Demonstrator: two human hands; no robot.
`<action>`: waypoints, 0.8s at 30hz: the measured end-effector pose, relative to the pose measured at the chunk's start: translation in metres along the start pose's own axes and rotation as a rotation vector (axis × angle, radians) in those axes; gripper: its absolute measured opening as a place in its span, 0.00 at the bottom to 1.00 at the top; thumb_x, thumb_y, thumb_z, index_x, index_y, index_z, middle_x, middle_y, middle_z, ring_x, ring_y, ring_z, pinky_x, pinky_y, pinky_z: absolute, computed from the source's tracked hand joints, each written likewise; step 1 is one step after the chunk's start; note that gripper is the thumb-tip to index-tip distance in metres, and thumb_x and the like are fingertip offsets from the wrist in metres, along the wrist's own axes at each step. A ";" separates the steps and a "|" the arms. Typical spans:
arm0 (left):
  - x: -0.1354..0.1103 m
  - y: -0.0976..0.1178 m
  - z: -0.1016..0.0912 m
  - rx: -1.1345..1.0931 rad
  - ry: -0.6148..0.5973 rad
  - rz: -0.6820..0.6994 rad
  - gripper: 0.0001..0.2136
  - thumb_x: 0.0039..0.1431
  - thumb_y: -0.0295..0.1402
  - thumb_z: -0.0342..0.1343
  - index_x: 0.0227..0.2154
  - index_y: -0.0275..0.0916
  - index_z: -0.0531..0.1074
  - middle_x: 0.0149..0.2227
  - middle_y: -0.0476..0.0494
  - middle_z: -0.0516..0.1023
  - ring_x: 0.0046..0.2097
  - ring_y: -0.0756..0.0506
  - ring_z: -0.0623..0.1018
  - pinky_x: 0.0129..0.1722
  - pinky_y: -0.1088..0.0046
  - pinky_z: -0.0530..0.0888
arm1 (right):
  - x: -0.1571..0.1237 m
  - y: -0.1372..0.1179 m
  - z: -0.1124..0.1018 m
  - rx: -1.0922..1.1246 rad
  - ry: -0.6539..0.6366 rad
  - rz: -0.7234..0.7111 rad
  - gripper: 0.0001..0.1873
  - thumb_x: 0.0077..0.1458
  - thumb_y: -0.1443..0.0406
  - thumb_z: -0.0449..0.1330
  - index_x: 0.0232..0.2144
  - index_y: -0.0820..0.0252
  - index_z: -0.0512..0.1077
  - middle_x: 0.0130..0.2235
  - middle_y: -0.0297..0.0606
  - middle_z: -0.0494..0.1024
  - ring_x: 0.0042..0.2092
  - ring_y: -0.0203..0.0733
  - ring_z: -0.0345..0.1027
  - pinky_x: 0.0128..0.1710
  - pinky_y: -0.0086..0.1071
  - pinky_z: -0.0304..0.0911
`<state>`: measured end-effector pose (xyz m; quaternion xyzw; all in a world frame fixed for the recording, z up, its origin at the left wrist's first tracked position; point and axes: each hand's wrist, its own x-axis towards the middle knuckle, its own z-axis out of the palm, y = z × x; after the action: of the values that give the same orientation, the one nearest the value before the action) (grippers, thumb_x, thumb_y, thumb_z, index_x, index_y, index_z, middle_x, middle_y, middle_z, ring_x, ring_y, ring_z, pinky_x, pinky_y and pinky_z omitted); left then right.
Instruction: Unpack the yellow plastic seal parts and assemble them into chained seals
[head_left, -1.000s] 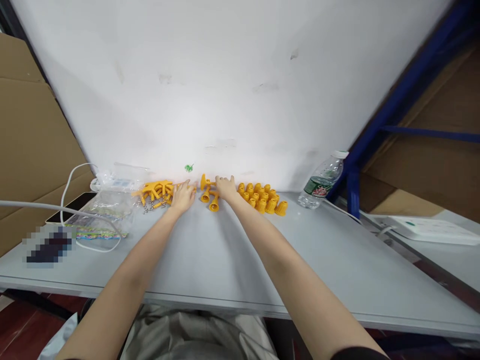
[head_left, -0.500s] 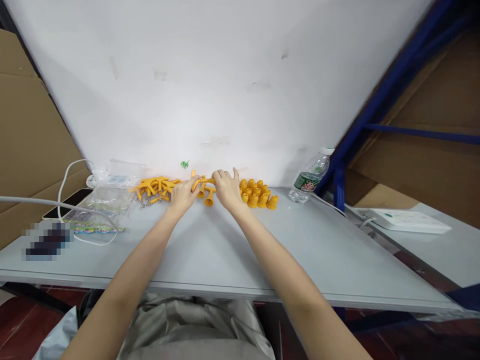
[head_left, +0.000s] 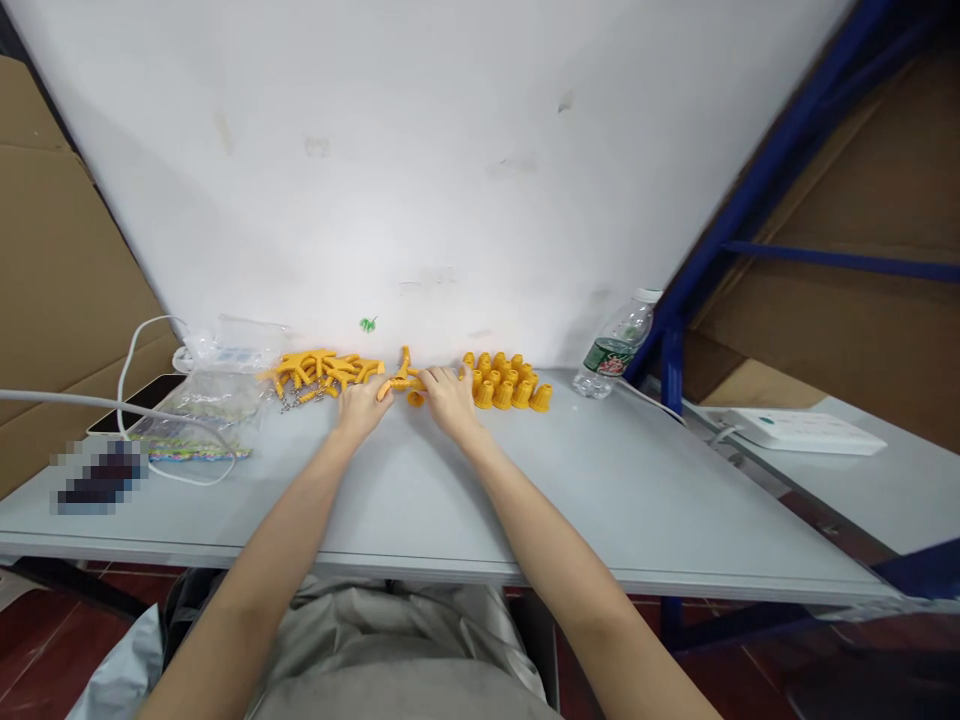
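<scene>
Both my hands rest at the far side of a grey table, close together. My left hand and my right hand pinch the two ends of one small orange plastic part between them. Another orange part stands just behind it. To the left lies a heap of orange forked parts with small metal chains. To the right stands a cluster of several orange cone-shaped caps, almost touching my right hand.
A white wall rises right behind the parts. Clear plastic bags, a white cable and a phone lie at the left. A water bottle lies at the right, by a blue rack post and a white power strip.
My hands lifted an orange part from the row at the wall and have drawn it back towards me, lower over the table. The view shifted slightly.
</scene>
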<state>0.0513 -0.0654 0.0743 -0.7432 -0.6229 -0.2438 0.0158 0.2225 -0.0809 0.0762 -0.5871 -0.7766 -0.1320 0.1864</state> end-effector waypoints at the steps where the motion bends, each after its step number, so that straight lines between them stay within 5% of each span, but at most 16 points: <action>1: 0.000 0.001 0.001 0.001 0.000 0.002 0.18 0.63 0.37 0.51 0.55 0.47 0.74 0.40 0.45 0.83 0.43 0.43 0.81 0.45 0.70 0.72 | 0.000 0.000 0.000 -0.017 0.018 0.010 0.18 0.66 0.69 0.46 0.52 0.57 0.69 0.51 0.48 0.75 0.52 0.50 0.63 0.61 0.51 0.38; 7: -0.001 0.002 0.000 -0.009 0.026 0.040 0.18 0.64 0.35 0.50 0.55 0.46 0.73 0.40 0.45 0.83 0.43 0.43 0.81 0.46 0.71 0.72 | -0.001 -0.002 0.003 -0.055 0.077 0.026 0.20 0.65 0.71 0.44 0.53 0.57 0.70 0.51 0.48 0.74 0.51 0.50 0.61 0.57 0.47 0.42; 16: -0.001 -0.005 -0.008 -0.013 0.044 0.011 0.18 0.63 0.32 0.49 0.54 0.45 0.74 0.42 0.44 0.83 0.45 0.43 0.81 0.46 0.71 0.73 | -0.003 -0.009 0.009 0.014 -0.018 -0.085 0.22 0.67 0.67 0.44 0.59 0.58 0.65 0.55 0.50 0.74 0.56 0.51 0.61 0.61 0.52 0.40; 24: -0.002 0.001 -0.006 -0.045 0.047 0.024 0.17 0.62 0.31 0.51 0.52 0.44 0.76 0.48 0.43 0.81 0.48 0.42 0.80 0.48 0.68 0.72 | -0.003 -0.008 0.001 -0.048 0.056 0.008 0.22 0.65 0.73 0.42 0.52 0.57 0.69 0.52 0.48 0.74 0.53 0.50 0.62 0.60 0.51 0.40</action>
<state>0.0504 -0.0693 0.0793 -0.7449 -0.6077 -0.2748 0.0167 0.2152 -0.0855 0.0739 -0.5906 -0.7653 -0.1664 0.1943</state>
